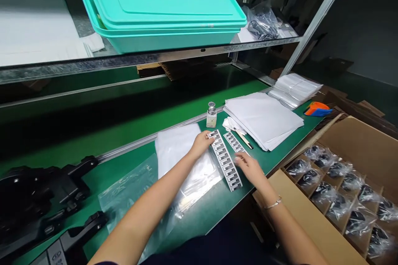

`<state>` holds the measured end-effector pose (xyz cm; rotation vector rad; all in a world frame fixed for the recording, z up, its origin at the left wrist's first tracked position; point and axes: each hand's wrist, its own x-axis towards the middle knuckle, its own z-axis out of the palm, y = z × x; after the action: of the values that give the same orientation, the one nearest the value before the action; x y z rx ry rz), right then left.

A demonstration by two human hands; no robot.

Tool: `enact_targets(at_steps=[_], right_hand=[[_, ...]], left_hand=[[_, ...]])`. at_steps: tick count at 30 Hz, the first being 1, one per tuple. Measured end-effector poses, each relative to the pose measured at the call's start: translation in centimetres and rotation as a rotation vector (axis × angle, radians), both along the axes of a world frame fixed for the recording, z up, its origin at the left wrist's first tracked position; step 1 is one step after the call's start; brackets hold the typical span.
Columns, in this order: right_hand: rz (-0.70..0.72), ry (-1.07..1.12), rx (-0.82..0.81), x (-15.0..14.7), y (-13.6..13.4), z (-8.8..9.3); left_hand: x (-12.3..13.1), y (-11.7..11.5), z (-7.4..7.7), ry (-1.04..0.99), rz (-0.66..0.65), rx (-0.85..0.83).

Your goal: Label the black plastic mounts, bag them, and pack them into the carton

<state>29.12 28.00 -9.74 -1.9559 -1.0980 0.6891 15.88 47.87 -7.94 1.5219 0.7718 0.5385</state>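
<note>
A long strip of black-and-white labels [225, 160] is pinched at its upper end by my left hand [202, 144], above a stack of clear plastic bags [199, 174]. My right hand [249, 168] is beside the strip's right edge, with fingers bent near the lower end of a second label strip [234, 143] on the green table. Whether its fingertips hold anything is too small to tell. Just beyond the strips stands a small bottle with a metal cap [211, 116]. A pen [244, 138] lies by a crumpled white tissue [230, 124].
White sheets [264, 118] and more plastic bags [295, 89] lie at the right back. Black equipment [46, 203] occupies the left. A divided carton [292, 186] holds several wrapped black parts at the right. Teal bins [174, 39] sit on the metal shelf [149, 59] overhead.
</note>
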Motion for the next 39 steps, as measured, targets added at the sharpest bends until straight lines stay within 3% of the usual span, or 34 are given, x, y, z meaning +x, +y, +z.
enact_targets(at_steps=[2, 4, 8, 11, 13, 19, 23, 26, 28, 33, 36, 39], right_hand=[[0.064, -0.303, -0.104, 1.8, -2.6, -0.7], [0.218, -0.492, -0.212, 3.3, -5.5, -1.9], [0.381, -0.634, -0.328, 4.6, -10.1, -4.0], [0.398, -0.662, -0.295, 4.4, -11.5, -4.8], [0.351, -0.67, -0.244, 3.9, -11.4, -5.1], [0.004, -0.668, -0.17, 2.3, -9.3, -5.5], [-0.034, -0.663, -0.188, 2.2, -8.5, -5.2], [-0.047, -0.671, -0.22, 2.3, -8.1, -4.5], [-0.07, -0.676, -0.291, 2.3, -7.6, -3.7], [-0.133, -0.617, -0.589, 2.5, -5.9, -1.6], [-0.199, -0.533, -0.598, 2.8, -5.3, -1.5], [-0.224, -0.431, -0.487, 3.1, -5.2, -1.9]], left_hand=[[0.7, 0.2, -1.6, 0.051, 0.012, 0.01], [1.0, 0.7, -2.7, 0.109, 0.018, 0.035], [1.2, 1.8, -3.6, 0.219, 0.022, 0.097], [1.5, 2.1, -3.6, 0.285, 0.016, 0.135], [1.9, 2.2, -3.4, 0.322, 0.009, 0.158], [3.5, 2.7, -2.8, 0.413, -0.021, 0.227], [3.4, 2.9, -2.3, 0.48, -0.02, 0.348], [2.4, 1.5, -1.8, 0.528, -0.027, 0.521], [1.6, -0.5, -1.7, 0.543, -0.112, 0.646], [0.3, -5.6, -3.1, 0.583, -0.481, 0.833], [0.0, -6.5, -4.0, 0.634, -0.552, 0.892], [-0.1, -6.2, -4.4, 0.664, -0.584, 0.932]])
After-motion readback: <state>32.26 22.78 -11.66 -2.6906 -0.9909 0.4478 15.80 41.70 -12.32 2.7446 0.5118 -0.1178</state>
